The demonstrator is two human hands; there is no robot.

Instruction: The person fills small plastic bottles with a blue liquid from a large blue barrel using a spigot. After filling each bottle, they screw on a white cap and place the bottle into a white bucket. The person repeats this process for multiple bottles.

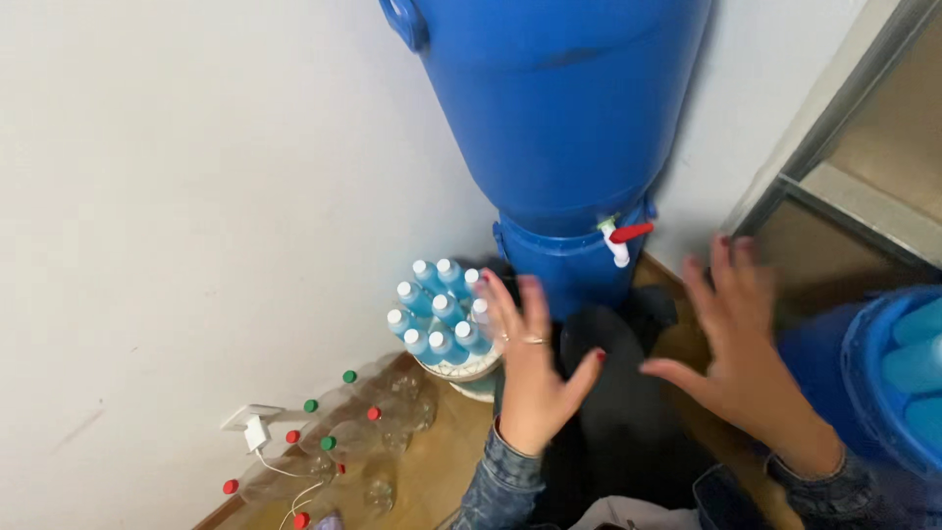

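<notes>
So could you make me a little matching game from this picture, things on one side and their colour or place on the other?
Things:
1. big barrel
2. tap handle
3. bunch of filled bottles
4. clear empty bottles

Colour or place:
A. lying on the floor by the wall, red and green caps
B. red, low on the barrel's front
C. blue, standing against the white wall
D. white caps, beside the left hand

Pairs: 1-C, 2-B, 3-D, 4-A. The right hand is spread open and holds nothing.
</notes>
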